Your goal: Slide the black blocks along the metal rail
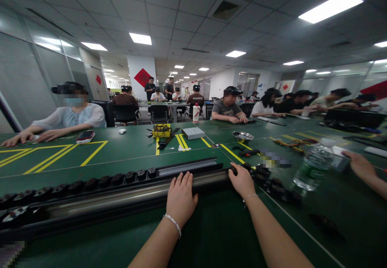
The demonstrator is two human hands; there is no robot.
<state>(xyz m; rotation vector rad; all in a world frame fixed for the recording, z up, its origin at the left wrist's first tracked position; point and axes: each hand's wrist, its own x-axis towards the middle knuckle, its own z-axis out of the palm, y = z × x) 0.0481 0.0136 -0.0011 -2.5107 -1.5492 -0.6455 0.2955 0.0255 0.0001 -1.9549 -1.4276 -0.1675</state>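
Through the head camera I have the long metal tube (pixel 121 196) lying across the near side of the green table (pixel 211 239), running from the left edge to just in front of me. My left hand (pixel 181 197) rests palm down over it, fingers stretched out and side by side, thumb set apart to the right; nothing is gripped. I judge that the flat palm steadies the tube against rolling. My right hand (pixel 242 179) reaches to the tube's right end, fingers bent over the dark tip. The fingertips are partly hidden, so I cannot tell whether they pinch it or only touch it; a hand placed there would suit holding the end in line.

Beyond the tube lies a row of black wheels (pixel 90 184), and a black rail (pixel 187 167) continues to their right, roughly parallel to the tube, perhaps laid so because pieces this long fit best lengthwise. More black parts (pixel 275 187) sit just right of my right hand, within easy reach, I would say. The water bottle (pixel 316 165) is further right, near a co-worker's hand (pixel 363 169). Farther off, a metal bowl (pixel 242 136) stands near the yellow tape (pixel 232 154), perhaps put there to keep small pieces together.
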